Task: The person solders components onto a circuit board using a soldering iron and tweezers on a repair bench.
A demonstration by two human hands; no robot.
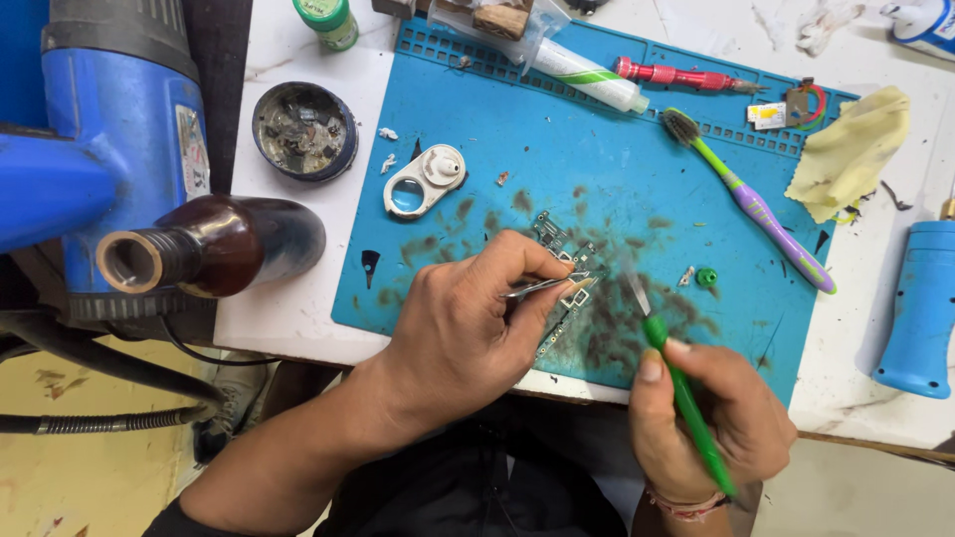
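— What's the surface like from where you sit?

— I see a white tabletop (298, 298) with a blue work mat (637, 159) laid on it, the mat smeared with dark stains near its front edge. A big blue tool body (119, 129) stands at the far left, with a pale rectangular label on its side, and a brown nozzle (214, 247) lies just beside it.

— And the hands?

— The left hand (463, 333) is pinched shut on metal tweezers (545, 286), whose tips rest on a small circuit board (569, 288) lying on the stained part of the mat. The right hand (711, 423) is closed around a green-handled tool (686, 398), its thin blade angled toward the same board; I can't tell whether the blade touches it.

— Any packages or labels?

— At the mat's back edge lies a white tube (587, 72) with a green stripe, tilted. A green-capped bottle (330, 22) stands on the tabletop at the top. A small white-and-yellow tag (768, 114) sits near the mat's right corner, beside a red-handled screwdriver (681, 76).

— Anything else nearby?

— A round dark dish (303, 129) of scrap parts left of the mat, a white camera frame piece (426, 179) on the mat, a green-and-purple toothbrush (751, 199), a yellow cloth (851, 149), and a blue handle (920, 308) at the right.
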